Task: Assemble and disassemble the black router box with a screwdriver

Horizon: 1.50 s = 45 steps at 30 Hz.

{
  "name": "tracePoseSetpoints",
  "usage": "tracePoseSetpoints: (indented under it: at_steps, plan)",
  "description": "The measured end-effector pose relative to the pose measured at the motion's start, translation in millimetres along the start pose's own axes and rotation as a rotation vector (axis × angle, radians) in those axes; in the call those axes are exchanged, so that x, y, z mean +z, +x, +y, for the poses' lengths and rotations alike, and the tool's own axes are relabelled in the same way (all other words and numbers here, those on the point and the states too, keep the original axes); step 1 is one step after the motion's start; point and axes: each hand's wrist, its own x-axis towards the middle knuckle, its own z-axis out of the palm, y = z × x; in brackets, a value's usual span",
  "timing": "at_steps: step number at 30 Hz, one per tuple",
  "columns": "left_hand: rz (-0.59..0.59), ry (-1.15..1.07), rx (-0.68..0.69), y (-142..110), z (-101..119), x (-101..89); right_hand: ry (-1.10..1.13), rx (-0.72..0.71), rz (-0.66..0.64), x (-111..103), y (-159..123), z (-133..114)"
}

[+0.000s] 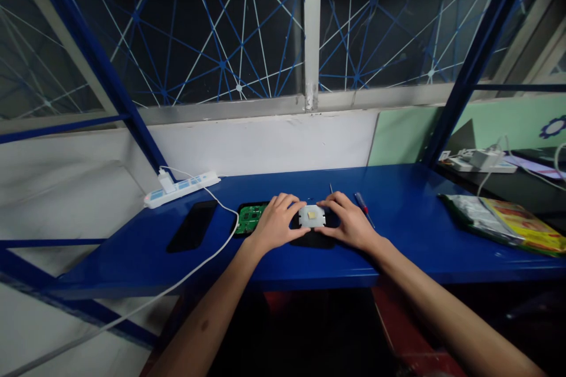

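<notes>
Between my two hands is a silvery metal plate (pixel 312 216) with notched edges and a small pale yellow square at its centre. My left hand (pixel 277 221) grips its left edge with thumb and fingers. On the opposite edge, my right hand (pixel 347 221) pinches it the same way. Under the plate lies a dark, flat piece (pixel 313 240), partly covered by the hands. A green circuit board (pixel 250 219) in a black casing sits just left of my left hand. To the right of my right hand is a screwdriver (pixel 361 203) with a red and blue handle.
A black phone-like slab (pixel 192 227) lies left on the blue table (pixel 283 268). Behind it is a white power strip (pixel 182 188), whose cable (pixel 194 271) crosses the table's left part. A yellow and silver packet (pixel 508 221) lies at the right. The wall (pixel 265 144) bounds the back.
</notes>
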Motion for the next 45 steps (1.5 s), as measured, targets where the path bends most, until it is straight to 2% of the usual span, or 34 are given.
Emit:
tracePoseSetpoints:
  at_steps: [5,9,13,17,22,28,37,45]
  plan:
    - [-0.029,0.033,0.047,16.2,15.9,-9.8,-0.025,-0.03,0.06,2.5,-2.3,0.3]
    - [-0.049,0.009,-0.034,22.7,23.1,-9.2,-0.004,-0.011,0.088,3.2,-3.5,-1.2]
    - [-0.02,-0.053,-0.109,21.8,21.8,-1.1,0.098,0.058,0.098,4.6,-2.0,-3.7]
    - [0.02,-0.166,-0.167,19.3,18.6,4.1,0.171,0.107,0.034,7.8,-0.4,-3.3]
    - [0.043,-0.318,-0.196,16.7,16.4,2.3,0.162,0.087,-0.107,11.8,-0.1,-1.6]
    - [0.01,-0.4,-0.187,13.4,19.1,2.4,0.15,0.07,-0.073,10.6,-0.2,-0.6]
    - [0.034,-0.268,-0.164,9.4,11.4,-1.5,0.081,0.09,-0.037,9.9,0.4,1.7]
    - [0.06,-0.085,-0.117,5.1,6.9,6.3,0.077,0.104,-0.02,10.0,-1.0,3.8]
